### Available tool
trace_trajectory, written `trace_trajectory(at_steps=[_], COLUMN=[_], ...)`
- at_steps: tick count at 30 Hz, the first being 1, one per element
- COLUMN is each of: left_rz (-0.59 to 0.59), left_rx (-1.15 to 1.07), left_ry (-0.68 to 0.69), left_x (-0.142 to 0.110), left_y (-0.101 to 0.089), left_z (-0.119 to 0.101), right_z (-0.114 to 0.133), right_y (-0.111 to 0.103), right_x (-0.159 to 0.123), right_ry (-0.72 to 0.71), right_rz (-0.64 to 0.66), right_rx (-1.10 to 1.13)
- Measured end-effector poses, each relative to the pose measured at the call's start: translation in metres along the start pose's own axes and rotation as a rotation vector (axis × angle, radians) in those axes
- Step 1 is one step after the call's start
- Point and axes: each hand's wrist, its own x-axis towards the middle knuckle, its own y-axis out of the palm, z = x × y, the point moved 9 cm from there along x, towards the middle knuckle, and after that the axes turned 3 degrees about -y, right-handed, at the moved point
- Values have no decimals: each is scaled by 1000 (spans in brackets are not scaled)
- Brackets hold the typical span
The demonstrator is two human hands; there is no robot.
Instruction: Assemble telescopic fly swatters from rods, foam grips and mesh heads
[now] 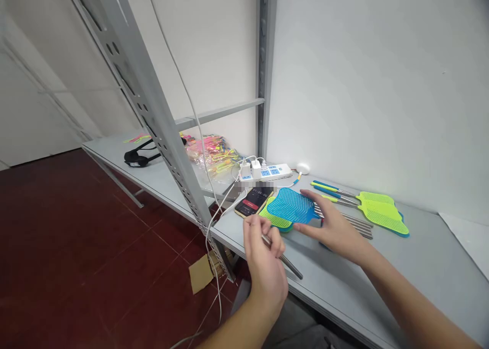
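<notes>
My left hand (pixel 264 257) is closed around a slim metal rod (pixel 291 266), which slants down to the right over the shelf's front edge. My right hand (pixel 324 221) reaches over a stack of fly swatter heads, thumb and fingers spread at the near and far sides of the top blue fly swatter (pixel 292 205). Whether it presses on the swatter is hard to tell. Under the blue head a yellow-green swatter head (pixel 275 221) shows. Several metal rods (pixel 361 225) lie beside my right wrist, partly hidden by it.
More yellow-green and blue fly swatters (pixel 384 214) lie at the right. A phone (pixel 254 201) sits beside a white power strip (pixel 280 171) with chargers. White cables (pixel 208 237) hang by the grey metal post (pixel 164 114). Bagged colourful items (pixel 214 150) and a black strap (pixel 139 158) are at left.
</notes>
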Motion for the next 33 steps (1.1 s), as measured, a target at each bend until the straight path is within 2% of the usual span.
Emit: trace_trajectory(at_steps=[3,7,12,15,18,20,22,25,27,29,31,33], left_rz=[-49,-88,-44,-12,-11,-25,-33,-21,-23,-35,-4,118], left_rx=[-57,-68,-101,-136,-122,-105,-106,-138,-136,-43,183,486], left_ry=[62,-9,-22,-20,-7,4,-40,-188,-226,-211,-182,-92], left_x=[8,11,8,8,8,7,6,4,5,8,11,13], left_y=[-11,-22,-18,-15,-14,-10,-2,19,31,35,35,40], left_z=[-12,0,9,8,4,0,2,23,39,55,72,83], right_z=[-17,-25,-33,-27,-4,15,32,37,18,-19,-64,-104], right_y=[22,50,68,59,37,29,28,18,0,-23,-48,-70], right_x=[17,30,35,29,9,-12,-36,-60,-63,-59,-48,-34], right_ry=[-10,-65,-109,-133,-143,-103,-54,-37,-19,37,103,130], right_rz=[79,181,227,177,144,204,318,337,267,219,190,156], right_rx=[-39,-97,-216,-256,-141,13,109,108,39,-64,-157,-210])
